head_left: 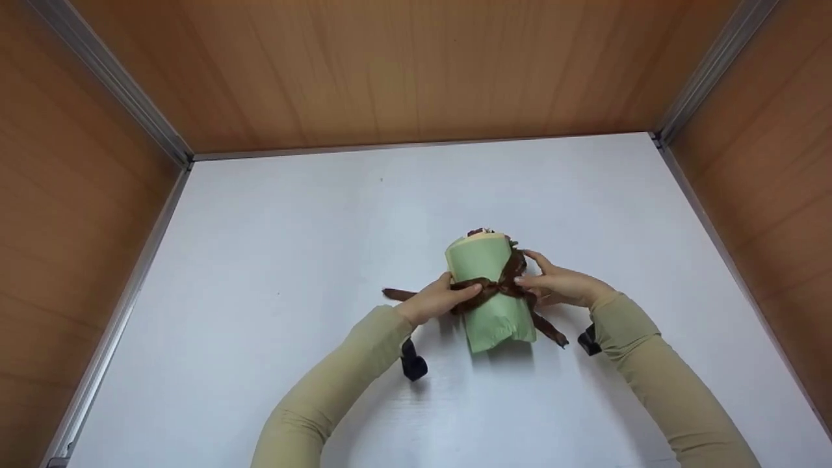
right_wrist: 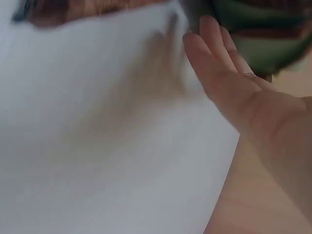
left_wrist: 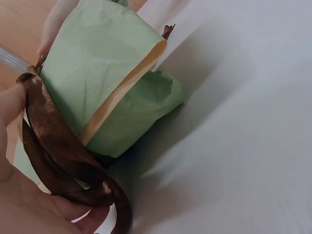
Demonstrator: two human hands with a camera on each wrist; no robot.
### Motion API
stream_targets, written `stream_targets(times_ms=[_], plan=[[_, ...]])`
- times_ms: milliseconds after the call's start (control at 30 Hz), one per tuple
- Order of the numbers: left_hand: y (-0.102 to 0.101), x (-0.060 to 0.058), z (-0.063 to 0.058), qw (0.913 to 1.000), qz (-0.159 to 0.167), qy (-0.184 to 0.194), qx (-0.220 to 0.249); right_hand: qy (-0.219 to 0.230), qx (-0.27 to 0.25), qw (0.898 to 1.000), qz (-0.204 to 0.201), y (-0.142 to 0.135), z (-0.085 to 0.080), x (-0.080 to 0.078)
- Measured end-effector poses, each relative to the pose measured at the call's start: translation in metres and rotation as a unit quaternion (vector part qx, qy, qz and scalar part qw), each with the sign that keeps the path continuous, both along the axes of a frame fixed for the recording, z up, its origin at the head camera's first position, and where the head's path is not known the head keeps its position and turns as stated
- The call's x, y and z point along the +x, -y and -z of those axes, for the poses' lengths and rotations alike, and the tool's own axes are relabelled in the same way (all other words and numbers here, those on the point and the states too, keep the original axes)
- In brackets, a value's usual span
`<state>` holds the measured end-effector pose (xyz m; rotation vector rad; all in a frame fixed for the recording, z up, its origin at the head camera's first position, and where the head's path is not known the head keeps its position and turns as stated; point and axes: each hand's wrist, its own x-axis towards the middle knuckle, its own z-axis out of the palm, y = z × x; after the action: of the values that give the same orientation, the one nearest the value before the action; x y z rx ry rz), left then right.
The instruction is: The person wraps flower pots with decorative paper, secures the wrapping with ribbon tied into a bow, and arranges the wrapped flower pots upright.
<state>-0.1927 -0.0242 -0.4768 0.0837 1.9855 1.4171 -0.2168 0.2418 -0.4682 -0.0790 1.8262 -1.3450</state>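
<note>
A small bouquet (head_left: 484, 260) wrapped in pale green paper with a cream inner side is in front of me, tilted, with dark red and brown bits at its top. A brown satin ribbon (left_wrist: 63, 131) circles it and is tied in a bow at the front, its tails hanging to both sides. My left hand (head_left: 442, 300) grips the bouquet from the left, thumb over the ribbon loop and fingers behind. On the other side my right hand (head_left: 562, 285) has its thumb near the knot and its fingers stretched along the right loop. The right wrist view is blurred.
A white tabletop (head_left: 292, 227) lies under the hands. Wood-grain panels (head_left: 416, 71) with grey metal edging rise at the back and both sides. Black wrist straps (head_left: 414, 364) hang below the cuffs of the sleeves.
</note>
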Motion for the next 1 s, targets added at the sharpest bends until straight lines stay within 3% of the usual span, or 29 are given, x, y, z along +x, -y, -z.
stream_targets(times_ms=[167,367,567,1000], plan=[[-0.003,-0.001,0.002,1.0000,0.000,0.003,0.008,0.020,-0.035,0.999,0.018,0.017,0.007,0.004],[-0.007,-0.001,0.007,0.9998,0.008,-0.013,-0.008,0.016,-0.028,0.999,0.040,0.021,0.011,0.004],[-0.010,-0.002,0.012,0.9995,0.005,-0.032,0.006,0.016,-0.045,0.997,0.055,0.023,0.017,0.004],[-0.012,0.001,0.018,0.9983,-0.028,-0.037,0.034,0.040,-0.072,0.994,0.068,0.027,0.018,0.006]])
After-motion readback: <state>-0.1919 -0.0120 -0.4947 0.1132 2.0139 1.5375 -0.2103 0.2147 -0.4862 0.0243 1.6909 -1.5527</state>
